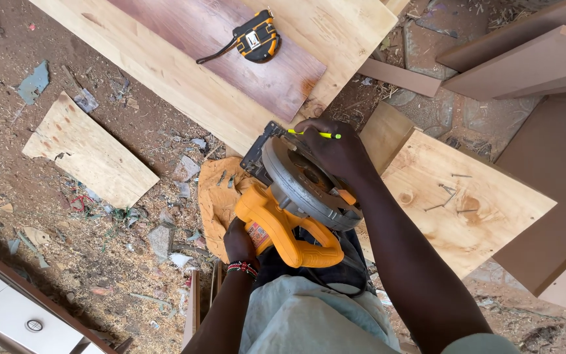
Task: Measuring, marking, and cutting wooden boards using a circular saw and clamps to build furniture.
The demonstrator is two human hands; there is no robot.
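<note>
Item: circular saw (293, 196), yellow body with grey blade guard, centre of the frame, held tilted over the person's lap and a crumpled tan sack (217, 200). Left hand (238, 241), lower centre, grips the saw's yellow motor housing from beneath; its fingers are hidden behind the tool, so the exact hold cannot be made out. Right hand (335, 154), just above centre, lies curled over the guard's upper edge, with a yellow pencil (316, 134) pinched between its fingers. The blade itself is mostly covered by the guard. Nearby: a long pale plank (185, 78) with a dark reddish panel on it, upper centre, carrying a black-and-yellow tape measure (257, 38); a plywood offcut (90, 154) at left (on littered soil); a knotty board (466, 210) at right, its near corner hidden by the forearm.
</note>
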